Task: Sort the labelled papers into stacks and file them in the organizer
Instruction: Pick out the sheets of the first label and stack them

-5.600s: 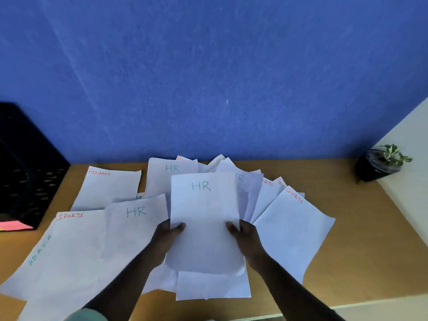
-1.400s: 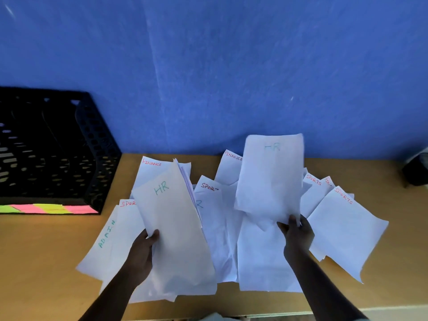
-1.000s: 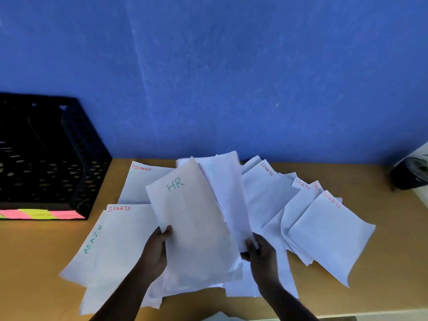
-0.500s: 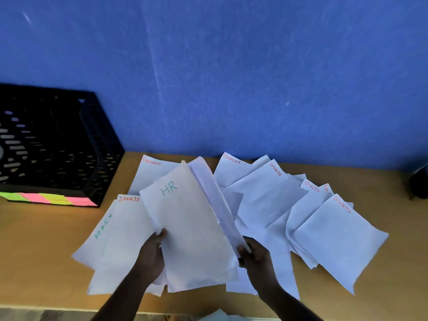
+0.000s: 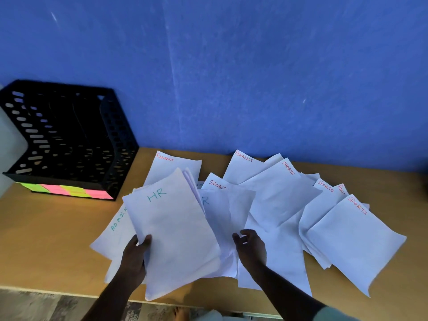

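My left hand grips the lower left corner of a stack of white sheets with "HR" on top, held tilted over the table. My right hand hovers just right of the stack with fingers curled and apart, over a loose sheet showing an "R". Around them lie sheets marked FINANCE, SPORTS and ADMIN. The black mesh organizer stands at the back left, its slots dark.
Green and pink sticky labels line the organizer's front base. More SPORTS sheets fan out to the right. The wooden table ends at a front edge close to my arms. A blue wall runs behind.
My right hand added a lifted HR sheet to the left hand's stack, then came off the stack's right edge and now sits over another HR sheet.
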The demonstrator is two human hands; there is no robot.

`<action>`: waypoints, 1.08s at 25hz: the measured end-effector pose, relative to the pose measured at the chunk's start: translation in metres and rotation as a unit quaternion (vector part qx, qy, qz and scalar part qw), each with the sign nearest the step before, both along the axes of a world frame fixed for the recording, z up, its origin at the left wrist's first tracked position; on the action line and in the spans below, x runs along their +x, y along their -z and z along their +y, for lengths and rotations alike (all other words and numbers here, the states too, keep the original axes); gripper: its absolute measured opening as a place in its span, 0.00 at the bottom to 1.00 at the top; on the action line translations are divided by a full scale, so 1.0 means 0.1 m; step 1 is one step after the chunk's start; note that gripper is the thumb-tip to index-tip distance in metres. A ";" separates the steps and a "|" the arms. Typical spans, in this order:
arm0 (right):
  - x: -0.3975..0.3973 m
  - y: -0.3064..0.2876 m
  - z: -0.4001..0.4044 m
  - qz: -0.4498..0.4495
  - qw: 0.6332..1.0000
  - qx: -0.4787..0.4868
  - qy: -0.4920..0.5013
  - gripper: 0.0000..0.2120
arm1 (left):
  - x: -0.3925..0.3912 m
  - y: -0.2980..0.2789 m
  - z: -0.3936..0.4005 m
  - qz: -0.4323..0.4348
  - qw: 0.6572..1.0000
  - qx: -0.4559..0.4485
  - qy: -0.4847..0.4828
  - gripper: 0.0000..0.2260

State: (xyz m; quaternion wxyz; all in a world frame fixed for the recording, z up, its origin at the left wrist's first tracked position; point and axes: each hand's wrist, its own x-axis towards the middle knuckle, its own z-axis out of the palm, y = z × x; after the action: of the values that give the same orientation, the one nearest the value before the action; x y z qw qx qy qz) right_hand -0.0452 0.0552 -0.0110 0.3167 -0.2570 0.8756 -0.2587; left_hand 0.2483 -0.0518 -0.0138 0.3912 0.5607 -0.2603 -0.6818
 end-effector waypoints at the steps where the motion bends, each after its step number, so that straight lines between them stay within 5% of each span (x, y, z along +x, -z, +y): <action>1: 0.02 0.05 -0.04 0.034 0.999 0.013 -0.028 0.24 | 0.05 0.01 0.01 0.005 1.000 0.002 0.003 0.15; 6: 0.22 0.22 -0.20 0.120 0.977 0.117 -0.133 0.41 | 0.27 0.10 0.05 0.016 0.999 0.018 0.033 0.17; 14: 0.21 0.30 -0.11 0.133 0.973 0.115 -0.148 0.17 | 0.19 0.09 -0.02 0.026 0.994 0.047 0.093 0.15; 18: 0.28 0.07 -0.01 -0.030 0.996 -0.058 -0.064 0.09 | -0.09 0.04 -0.15 0.028 0.991 0.045 0.119 0.12; 21: 0.24 -0.27 0.14 -0.181 0.976 -0.119 -0.026 0.04 | -0.30 -0.06 -0.23 0.021 0.991 0.021 0.133 0.12; 24: 0.20 -0.56 0.25 -0.239 0.951 -0.188 -0.051 0.15 | -0.45 -0.13 -0.28 0.026 0.987 -0.012 0.157 0.16; 27: 0.20 -0.72 0.29 -0.299 0.926 -0.229 -0.036 0.13 | -0.62 -0.21 -0.32 -0.016 0.984 -0.044 0.171 0.21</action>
State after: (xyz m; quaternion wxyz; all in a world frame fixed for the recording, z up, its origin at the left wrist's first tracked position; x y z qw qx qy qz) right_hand -0.0251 0.0839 0.0609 0.5051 -0.2648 0.6473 -0.5057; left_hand 0.1861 -0.0835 0.0074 0.2889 0.5013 -0.3881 -0.7174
